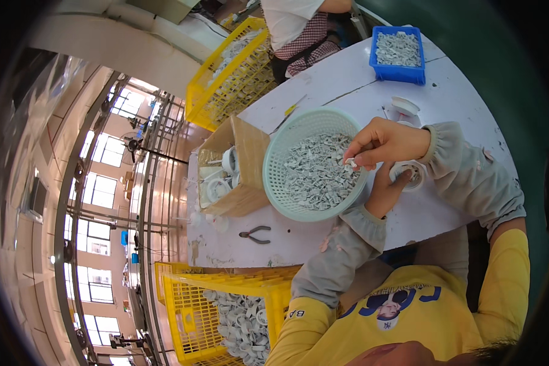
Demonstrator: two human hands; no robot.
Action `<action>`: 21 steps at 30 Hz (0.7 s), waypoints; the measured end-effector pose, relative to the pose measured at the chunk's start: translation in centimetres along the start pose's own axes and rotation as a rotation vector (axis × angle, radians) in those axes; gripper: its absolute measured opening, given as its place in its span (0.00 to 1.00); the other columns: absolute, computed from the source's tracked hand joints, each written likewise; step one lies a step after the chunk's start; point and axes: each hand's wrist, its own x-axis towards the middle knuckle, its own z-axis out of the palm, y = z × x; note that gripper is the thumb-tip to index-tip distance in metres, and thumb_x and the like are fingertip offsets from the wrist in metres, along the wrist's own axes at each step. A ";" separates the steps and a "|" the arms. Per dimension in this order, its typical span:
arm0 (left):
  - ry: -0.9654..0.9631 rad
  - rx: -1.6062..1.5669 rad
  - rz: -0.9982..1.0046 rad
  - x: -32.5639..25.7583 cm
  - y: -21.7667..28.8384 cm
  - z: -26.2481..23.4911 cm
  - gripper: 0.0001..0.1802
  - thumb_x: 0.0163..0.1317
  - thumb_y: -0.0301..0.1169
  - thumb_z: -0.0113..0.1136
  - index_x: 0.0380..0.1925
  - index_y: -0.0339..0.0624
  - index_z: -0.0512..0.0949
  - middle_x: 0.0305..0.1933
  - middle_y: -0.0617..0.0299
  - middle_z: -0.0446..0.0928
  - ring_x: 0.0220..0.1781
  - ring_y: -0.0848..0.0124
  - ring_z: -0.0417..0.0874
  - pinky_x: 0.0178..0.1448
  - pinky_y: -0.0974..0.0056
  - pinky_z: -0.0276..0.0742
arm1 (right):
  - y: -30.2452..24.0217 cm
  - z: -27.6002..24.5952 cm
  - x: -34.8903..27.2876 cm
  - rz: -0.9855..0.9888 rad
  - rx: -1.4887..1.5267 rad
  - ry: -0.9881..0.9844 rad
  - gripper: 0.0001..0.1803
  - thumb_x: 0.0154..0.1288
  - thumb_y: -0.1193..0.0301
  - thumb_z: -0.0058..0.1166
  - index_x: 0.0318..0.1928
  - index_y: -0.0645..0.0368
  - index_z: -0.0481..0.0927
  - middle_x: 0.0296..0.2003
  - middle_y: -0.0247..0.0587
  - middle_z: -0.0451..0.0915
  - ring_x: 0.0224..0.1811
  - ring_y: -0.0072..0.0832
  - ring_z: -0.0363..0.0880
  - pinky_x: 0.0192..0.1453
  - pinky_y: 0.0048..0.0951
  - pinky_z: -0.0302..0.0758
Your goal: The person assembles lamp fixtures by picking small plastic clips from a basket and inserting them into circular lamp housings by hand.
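Nearest the lens, a yellow shirt (409, 305) with grey sleeve covers (341, 250) running up both forearms toward the white desk (457, 97). Just left of that, low in the view, a yellow crate (189, 305) heaped with pale grey plastic parts. Right hand (387, 143) reaching over the rim of a pale green round basket (287, 146), fingers (363, 155) pinched shut on one small white plastic piece (351, 163) held just above the heap of like grey-white pieces at the basket's right edge. Too small to tell the piece's long axis or which way it points. Left hand (387, 189) lying lower, beneath the right hand, fingers curled around a white round spool (412, 174) on the desk just right of the basket; spool lying flat with its open centre facing up. Left of the basket, an open cardboard box (238, 165) with white round parts inside, touching or nearly touching the basket's rim. In front of the box, dark pliers (255, 234) flat on the desk, handles spread. Further back, another white spool (404, 107), a blue bin (399, 55) filled with grey pieces, and a second yellow crate (238, 73) beside another person (299, 30) at the desk's far end.
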 end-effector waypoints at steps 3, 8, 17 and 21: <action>0.024 -0.014 0.032 0.0 -0.2 -0.1 0.20 0.57 0.27 0.56 0.49 0.33 0.67 0.42 0.60 0.74 0.44 0.73 0.75 0.48 0.70 0.69 | -0.2 0.3 -2.0 -0.001 -0.021 0.121 0.12 0.59 0.73 0.53 0.42 0.67 0.78 0.27 0.34 0.79 0.27 0.14 0.73 0.31 0.17 0.71; 0.044 0.085 -0.014 0.0 0.5 -0.2 0.18 0.59 0.28 0.55 0.48 0.33 0.68 0.41 0.62 0.74 0.43 0.75 0.73 0.48 0.70 0.68 | 0.1 0.5 -4.9 -0.289 -0.406 0.335 0.10 0.58 0.75 0.53 0.40 0.66 0.78 0.28 0.38 0.79 0.26 0.24 0.75 0.31 0.22 0.71; 0.150 0.021 -0.026 -0.4 1.3 0.0 0.11 0.62 0.31 0.54 0.39 0.35 0.70 0.33 0.65 0.73 0.35 0.81 0.71 0.39 0.75 0.68 | 3.2 -1.1 -8.2 -0.388 -0.718 0.553 0.09 0.56 0.78 0.52 0.39 0.65 0.77 0.28 0.45 0.75 0.29 0.39 0.74 0.32 0.30 0.70; 0.146 0.019 -0.031 -0.3 1.4 0.1 0.11 0.61 0.32 0.54 0.39 0.35 0.70 0.33 0.65 0.73 0.35 0.81 0.71 0.39 0.75 0.68 | 3.7 -1.1 -9.1 -0.380 -0.716 0.582 0.09 0.56 0.79 0.52 0.40 0.65 0.76 0.29 0.45 0.75 0.30 0.39 0.75 0.34 0.30 0.71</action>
